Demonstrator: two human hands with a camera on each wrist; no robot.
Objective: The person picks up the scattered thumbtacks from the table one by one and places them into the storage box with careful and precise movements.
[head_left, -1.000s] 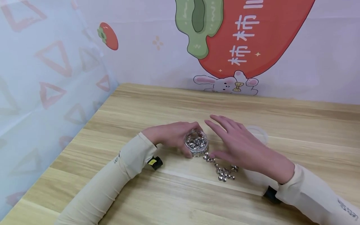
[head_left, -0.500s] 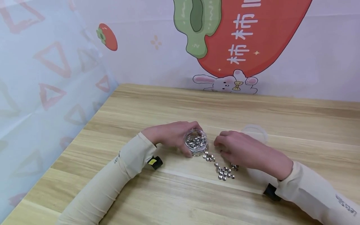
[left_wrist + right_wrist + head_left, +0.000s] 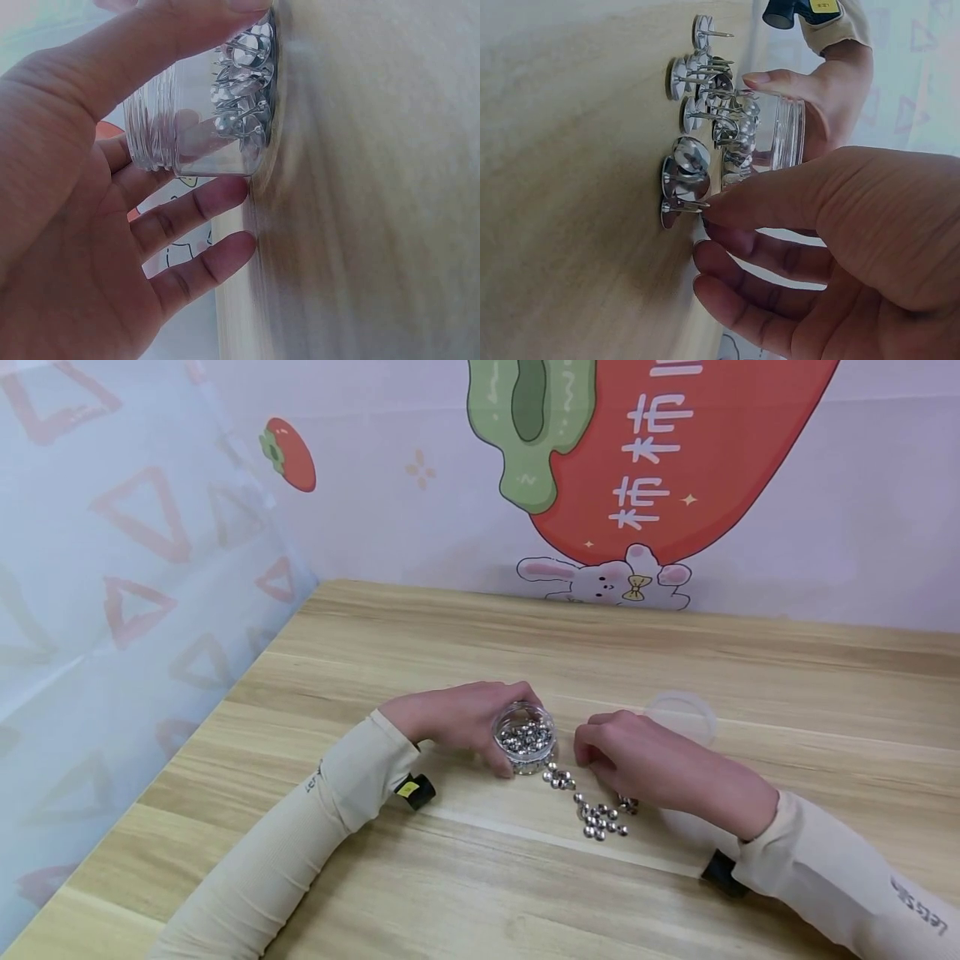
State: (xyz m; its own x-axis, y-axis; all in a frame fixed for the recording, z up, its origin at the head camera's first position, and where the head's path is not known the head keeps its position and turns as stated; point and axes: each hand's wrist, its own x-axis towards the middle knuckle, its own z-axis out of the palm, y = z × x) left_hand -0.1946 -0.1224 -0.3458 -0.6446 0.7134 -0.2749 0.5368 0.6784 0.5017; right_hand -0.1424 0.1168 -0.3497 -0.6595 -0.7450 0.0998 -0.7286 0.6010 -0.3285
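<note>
My left hand [image 3: 468,717] grips a clear screw-neck jar [image 3: 199,154] that stands on the table with its mouth uncovered. Thumbtacks [image 3: 247,71] with silver domed heads lie inside it. In the left wrist view the thumb and index finger wrap the jar, while the lower fingers extend below it. To the jar's right, my right hand [image 3: 641,760] is low over the table. Its thumb and index fingertips pinch at the pin of a thumbtack [image 3: 669,212] in the right wrist view. More loose thumbtacks [image 3: 597,821] are scattered between the jar and this hand.
A translucent round lid [image 3: 708,720] lies on the wooden table [image 3: 420,652], behind the right hand. Small black cameras hang under both wrists. A printed cloth wall [image 3: 420,527] rises at the table's back edge, another at its left.
My right hand, raised with spread fingers a second ago, has come down to the tacks, its fingers drawn together. The left hand and jar have stayed put.
</note>
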